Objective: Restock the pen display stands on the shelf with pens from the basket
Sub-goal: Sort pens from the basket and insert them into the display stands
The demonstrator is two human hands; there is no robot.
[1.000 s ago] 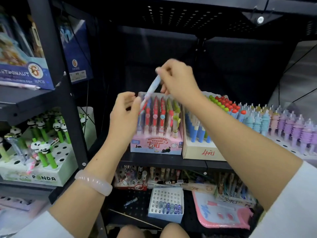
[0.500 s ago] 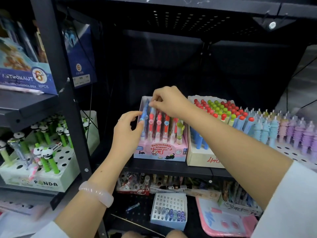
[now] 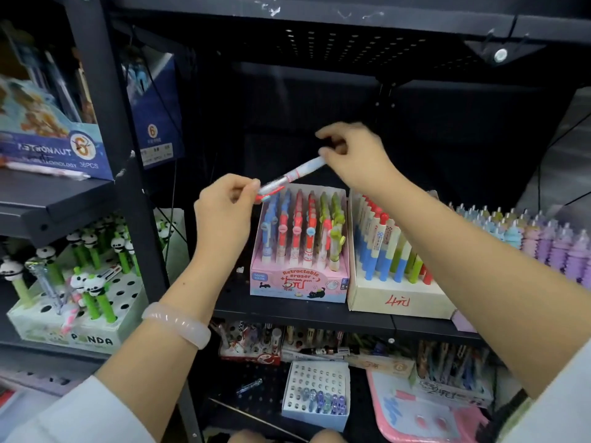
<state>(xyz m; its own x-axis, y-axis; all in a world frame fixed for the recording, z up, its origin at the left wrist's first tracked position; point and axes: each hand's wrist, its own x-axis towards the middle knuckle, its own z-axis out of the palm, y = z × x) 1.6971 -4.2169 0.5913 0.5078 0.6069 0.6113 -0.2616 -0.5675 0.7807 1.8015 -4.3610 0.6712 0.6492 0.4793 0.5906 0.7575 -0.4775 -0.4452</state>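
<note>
Both hands hold one white plastic pen with red bands (image 3: 289, 176) slantwise above the pink cardboard display stand of retractable eraser pens (image 3: 299, 284). The left hand (image 3: 224, 215) pinches the lower end between thumb and fingertips; the right hand (image 3: 355, 155) pinches the upper end. The pen is blurred — its tip shape cannot be made out. The pink stand sits on the black perforated metal shelf (image 3: 233, 298), just beside the beige cardboard stand of blue, green and red pens (image 3: 399, 303) on its right. A pale pink bangle (image 3: 176, 324) circles the left wrist.
</note>
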